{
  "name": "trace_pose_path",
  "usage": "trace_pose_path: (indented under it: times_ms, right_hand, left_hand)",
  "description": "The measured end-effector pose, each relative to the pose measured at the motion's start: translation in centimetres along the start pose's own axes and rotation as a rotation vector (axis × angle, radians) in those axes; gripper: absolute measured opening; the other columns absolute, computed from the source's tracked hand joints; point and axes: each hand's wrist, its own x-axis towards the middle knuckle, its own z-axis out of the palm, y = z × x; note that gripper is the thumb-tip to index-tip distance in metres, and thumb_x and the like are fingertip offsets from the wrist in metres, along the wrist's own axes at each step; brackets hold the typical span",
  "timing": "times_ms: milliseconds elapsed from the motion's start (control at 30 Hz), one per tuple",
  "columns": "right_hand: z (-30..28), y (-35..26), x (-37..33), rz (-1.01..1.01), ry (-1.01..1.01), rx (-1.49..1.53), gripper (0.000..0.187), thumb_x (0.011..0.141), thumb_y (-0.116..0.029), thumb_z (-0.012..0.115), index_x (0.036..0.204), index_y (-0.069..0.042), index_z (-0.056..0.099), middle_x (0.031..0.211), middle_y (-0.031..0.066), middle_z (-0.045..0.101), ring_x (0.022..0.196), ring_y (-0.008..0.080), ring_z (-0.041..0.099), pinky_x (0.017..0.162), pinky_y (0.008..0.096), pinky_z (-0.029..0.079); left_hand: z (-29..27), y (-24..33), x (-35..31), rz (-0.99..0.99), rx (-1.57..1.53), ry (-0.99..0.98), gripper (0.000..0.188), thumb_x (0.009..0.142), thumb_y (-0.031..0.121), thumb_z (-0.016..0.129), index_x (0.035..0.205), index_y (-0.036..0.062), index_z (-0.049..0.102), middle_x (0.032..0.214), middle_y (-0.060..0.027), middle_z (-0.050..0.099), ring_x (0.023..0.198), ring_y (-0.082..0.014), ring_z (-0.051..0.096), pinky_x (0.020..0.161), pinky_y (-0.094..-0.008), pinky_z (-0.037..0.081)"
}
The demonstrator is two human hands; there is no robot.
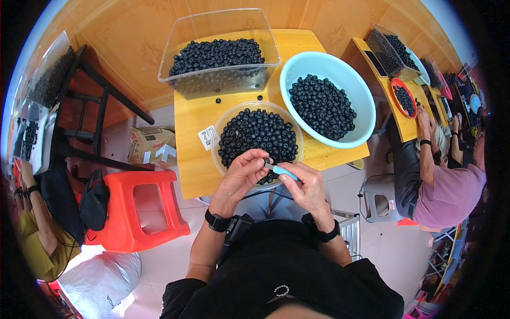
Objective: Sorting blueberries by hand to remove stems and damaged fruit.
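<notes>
Between the thumb and fingers of my left hand (239, 174) is a small round black bead (267, 161). My right hand (308, 190) is closed around the light blue handle of a small knife (285, 172), its short blade against or very near the bead. Both hands are over the near edge of a clear round bowl (217, 151) full of black beads (255, 133), several showing a hole. Behind the bowl stands a clear rectangular bin (212, 27) partly filled with the same beads. A light blue basin (364, 114) with more beads is to the right.
All these stand on a yellow wooden table (188, 165), with two loose beads near the bin and a white label (206, 138). A red stool (133, 234) is at left, below a cardboard box (151, 143). People work with similar beads on both sides.
</notes>
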Motion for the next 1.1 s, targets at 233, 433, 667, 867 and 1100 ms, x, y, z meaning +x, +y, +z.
trace_pose_path:
  times_ms: [233,433,667,867,1100]
  right_hand:
    - [0.18,-0.19,0.02,-0.066,0.006,-0.085,0.021,0.082,-0.018,0.065,0.096,-0.002,0.066,0.067,0.0096,0.06,0.051,0.0207,0.059,0.046,0.0308,0.044]
    - [0.27,-0.1,-0.04,-0.068,0.02,-0.088,0.021,0.081,-0.017,0.065,0.095,-0.002,0.066,0.066,0.0098,0.059,0.051,0.0214,0.059,0.046,0.0311,0.043]
    - [0.26,0.08,0.05,-0.082,0.027,-0.096,0.021,0.08,-0.017,0.066,0.095,-0.002,0.066,0.065,0.0097,0.059,0.052,0.0216,0.059,0.047,0.0316,0.043]
    - [0.27,-0.24,0.11,-0.068,0.01,-0.099,0.021,0.081,-0.017,0.065,0.095,-0.003,0.066,0.066,0.0094,0.059,0.052,0.0214,0.058,0.047,0.0316,0.043]
    - [0.51,0.12,0.14,-0.072,0.043,-0.092,0.02,0.081,-0.017,0.065,0.095,-0.003,0.066,0.065,0.009,0.058,0.05,0.0209,0.058,0.046,0.0312,0.043]
  left_hand:
    - [0.23,0.03,-0.39,-0.015,-0.02,0.014,0.016,0.086,0.004,0.06,0.102,0.0026,0.059,0.094,-0.008,0.063,0.082,-0.0108,0.062,0.073,-0.0206,0.053]
    - [0.05,-0.01,-0.36,-0.032,-0.045,-0.021,0.015,0.086,0.004,0.06,0.101,0.0026,0.059,0.093,-0.0079,0.063,0.081,-0.0106,0.062,0.074,-0.0208,0.053]
    - [-0.01,-0.01,-0.56,-0.041,-0.067,-0.011,0.015,0.086,0.005,0.06,0.101,0.0028,0.058,0.093,-0.008,0.063,0.08,-0.0114,0.063,0.073,-0.021,0.054]
    - [0.03,0.0,-0.52,-0.04,-0.061,-0.009,0.014,0.086,0.005,0.06,0.1,0.0029,0.058,0.093,-0.0079,0.064,0.08,-0.0112,0.063,0.073,-0.0207,0.054]
    - [-0.11,-0.03,-0.69,-0.05,-0.011,0.022,0.017,0.086,0.008,0.062,0.1,0.0046,0.055,0.096,-0.0082,0.062,0.08,-0.01,0.059,0.071,-0.0187,0.05]
